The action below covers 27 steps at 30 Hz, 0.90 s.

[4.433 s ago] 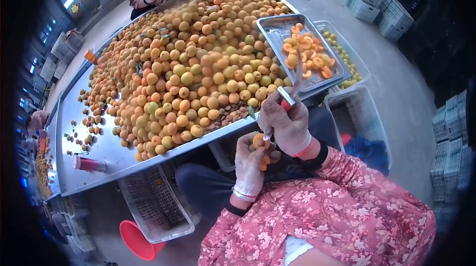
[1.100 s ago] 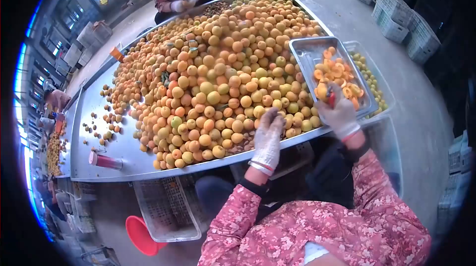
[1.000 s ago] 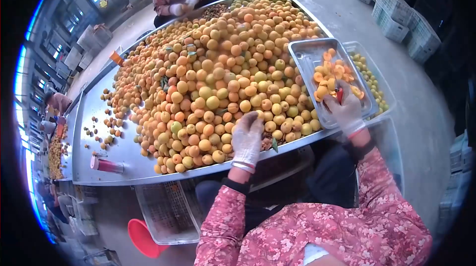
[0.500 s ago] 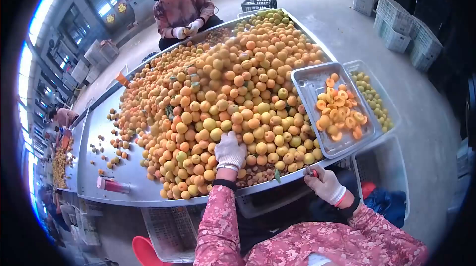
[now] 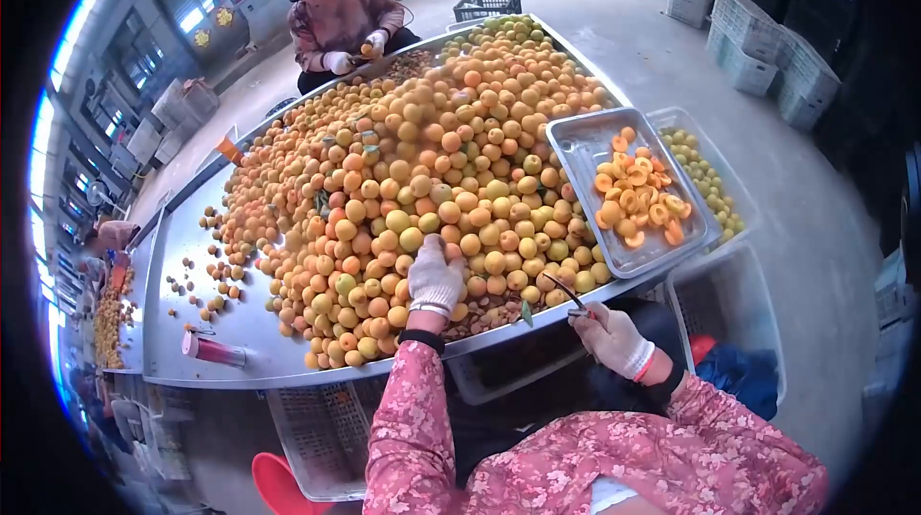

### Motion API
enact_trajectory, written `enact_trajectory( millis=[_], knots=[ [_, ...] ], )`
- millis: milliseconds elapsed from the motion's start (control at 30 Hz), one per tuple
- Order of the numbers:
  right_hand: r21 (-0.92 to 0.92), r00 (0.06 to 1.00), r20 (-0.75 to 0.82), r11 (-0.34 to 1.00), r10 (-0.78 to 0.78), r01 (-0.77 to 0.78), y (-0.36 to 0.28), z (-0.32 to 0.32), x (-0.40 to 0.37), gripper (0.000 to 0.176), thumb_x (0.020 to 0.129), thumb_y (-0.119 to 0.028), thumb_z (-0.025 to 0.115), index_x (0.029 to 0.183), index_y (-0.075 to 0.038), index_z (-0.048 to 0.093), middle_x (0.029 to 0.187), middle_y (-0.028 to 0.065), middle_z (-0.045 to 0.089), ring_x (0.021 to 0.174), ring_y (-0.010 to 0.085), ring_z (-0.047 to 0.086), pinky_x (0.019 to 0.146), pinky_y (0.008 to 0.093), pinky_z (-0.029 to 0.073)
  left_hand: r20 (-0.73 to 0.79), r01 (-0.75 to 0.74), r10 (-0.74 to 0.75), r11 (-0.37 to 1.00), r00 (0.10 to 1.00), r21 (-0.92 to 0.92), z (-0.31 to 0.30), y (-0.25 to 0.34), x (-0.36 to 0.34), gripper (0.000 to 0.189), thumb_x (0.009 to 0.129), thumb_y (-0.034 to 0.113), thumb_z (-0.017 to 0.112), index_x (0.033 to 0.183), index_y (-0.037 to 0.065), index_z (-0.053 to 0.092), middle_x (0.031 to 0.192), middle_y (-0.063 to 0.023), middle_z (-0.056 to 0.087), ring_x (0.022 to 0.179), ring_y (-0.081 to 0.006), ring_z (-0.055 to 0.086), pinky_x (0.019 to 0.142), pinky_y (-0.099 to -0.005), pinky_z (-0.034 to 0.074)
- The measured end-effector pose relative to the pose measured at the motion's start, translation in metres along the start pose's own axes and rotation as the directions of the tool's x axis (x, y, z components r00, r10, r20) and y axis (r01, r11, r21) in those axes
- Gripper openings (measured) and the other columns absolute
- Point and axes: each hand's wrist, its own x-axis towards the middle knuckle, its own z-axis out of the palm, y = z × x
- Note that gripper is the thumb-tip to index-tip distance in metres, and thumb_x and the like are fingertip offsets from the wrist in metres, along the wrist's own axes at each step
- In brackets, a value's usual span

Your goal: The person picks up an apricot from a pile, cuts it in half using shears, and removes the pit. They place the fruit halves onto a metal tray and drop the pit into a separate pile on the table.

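Note:
A large pile of orange and yellow fruit [image 5: 384,179] lies on the metal table [image 5: 173,256]. My left hand [image 5: 436,277], in a white glove, reaches into the near part of the pile, its fingertips among the fruit; whether they grip one cannot be made out. My right hand [image 5: 612,338], also gloved, is closed on a thin dark tool with a red handle [image 5: 582,314] at the table's near edge. To its upper right, a metal tray [image 5: 622,261] holds halved orange fruit [image 5: 638,191]. Pits and scraps [image 5: 489,316] lie near the front edge.
A co-worker [image 5: 341,16] sits across the table, fruit in gloved hands. A clear bin of greenish fruit [image 5: 705,175] stands beyond the tray. A pink cylinder [image 5: 213,350] lies at left. Crates [image 5: 321,443] and a red stool [image 5: 278,486] are below; more crates [image 5: 767,55] stand behind.
The tool in my right hand now points up and left, its blade visible over the table edge. My left hand stays at the pile. The whole view has shifted slightly.

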Motion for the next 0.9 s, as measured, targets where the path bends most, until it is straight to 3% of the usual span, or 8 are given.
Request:
enact_trajectory(
  millis=[100, 133, 167, 200, 333, 533, 633, 900],
  knots=[
    [0.039, 0.999, -0.005, 0.998, 0.046, -0.045, -0.009, 0.004, 0.001, 0.019, 0.096, -0.021, 0.055, 0.099, -0.002, 0.057, 0.07, 0.0036, 0.058, 0.063, 0.0102, 0.052, 0.06, 0.0273, 0.044, -0.076, 0.034, -0.083, 0.865, 0.994, -0.501, -0.011, 0.006, -0.021, 0.048, 0.078, 0.019, 0.073, 0.117, 0.0, 0.053, 0.102, -0.0144, 0.064, 0.091, -0.0287, 0.063, 0.08, -0.0354, 0.051],
    [0.059, 0.998, -0.002, 0.996, 0.066, -0.066, -0.012, 0.007, 0.001, 0.02, 0.096, -0.022, 0.055, 0.097, -0.002, 0.056, 0.069, 0.0028, 0.057, 0.062, 0.0102, 0.052, 0.059, 0.0267, 0.044, -0.111, -0.02, -0.068, 0.762, 0.992, -0.647, -0.012, 0.009, -0.03, 0.048, 0.081, 0.021, 0.073, 0.12, 0.0, 0.053, 0.1, -0.0097, 0.063, 0.088, -0.0205, 0.062, 0.079, -0.0307, 0.051],
    [0.041, 0.996, 0.012, 0.995, 0.088, -0.088, -0.015, 0.009, 0.003, 0.021, 0.097, -0.023, 0.054, 0.094, -0.002, 0.054, 0.068, 0.0006, 0.054, 0.06, 0.0088, 0.05, 0.057, 0.0258, 0.042, 0.06, 0.112, -0.114, 0.532, 0.992, -0.839, -0.017, 0.011, -0.042, 0.048, 0.084, 0.022, 0.071, 0.122, 0.0, 0.052, 0.1, -0.0068, 0.062, 0.086, -0.0163, 0.06, 0.077, -0.0277, 0.05],
    [0.042, 0.996, 0.013, 0.995, 0.093, -0.093, -0.022, 0.013, 0.004, 0.021, 0.097, -0.023, 0.054, 0.094, -0.002, 0.054, 0.068, 0.0006, 0.054, 0.06, 0.0088, 0.05, 0.057, 0.0258, 0.042, 0.236, 0.256, -0.108, 0.25, 0.966, -0.934, -0.033, 0.023, -0.056, 0.047, 0.087, 0.022, 0.07, 0.125, 0.0, 0.051, 0.099, -0.0039, 0.06, 0.084, -0.0122, 0.059, 0.075, -0.0248, 0.05],
    [0.114, 0.988, 0.109, 0.989, -0.105, 0.092, -0.041, 0.036, 0.004, 0.018, 0.1, -0.022, 0.05, 0.099, -0.004, 0.054, 0.067, -0.0041, 0.048, 0.056, 0.0041, 0.044, 0.05, 0.0206, 0.037, 0.27, 0.272, -0.042, 0.038, 0.962, -0.962, -0.039, 0.038, -0.1, 0.05, 0.089, 0.035, 0.067, 0.121, 0.002, 0.049, 0.094, -0.0042, 0.059, 0.076, -0.0127, 0.059, 0.071, -0.026, 0.052],
    [0.073, 0.935, 0.198, 0.956, -0.294, 0.286, -0.058, 0.057, -0.009, 0.018, 0.1, -0.022, 0.05, 0.101, -0.005, 0.055, 0.071, -0.0034, 0.05, 0.062, 0.006, 0.043, 0.057, 0.0223, 0.039, 0.212, 0.213, -0.018, 0.094, 0.977, -0.973, -0.059, 0.051, -0.149, 0.059, 0.082, 0.038, 0.074, 0.121, 0.002, 0.048, 0.095, -0.0038, 0.058, 0.074, -0.0118, 0.058, 0.067, -0.024, 0.05],
    [-0.079, 0.911, 0.244, 0.93, -0.331, 0.359, -0.068, 0.059, -0.019, 0.022, 0.096, -0.027, 0.056, 0.091, -0.006, 0.053, 0.069, 0.0144, 0.058, 0.065, 0.0332, 0.06, 0.059, 0.0372, 0.045, 0.235, 0.234, 0.008, 0.07, 0.972, -0.97, -0.068, 0.053, -0.167, 0.058, 0.083, 0.035, 0.074, 0.122, 0.002, 0.048, 0.094, -0.0024, 0.057, 0.075, -0.009, 0.056, 0.065, -0.0212, 0.047],
    [-0.24, 0.846, 0.254, 0.817, -0.469, 0.525, -0.059, 0.062, -0.032, 0.03, 0.093, -0.032, 0.059, 0.085, -0.005, 0.05, 0.064, 0.0175, 0.058, 0.062, 0.0376, 0.06, 0.053, 0.0429, 0.044, 0.146, 0.121, 0.05, 0.334, 0.988, -0.935, -0.077, 0.06, -0.191, 0.052, 0.091, 0.045, 0.061, 0.119, 0.002, 0.053, 0.094, -0.0001, 0.059, 0.079, -0.0076, 0.056, 0.069, -0.0205, 0.047]
  ],
)
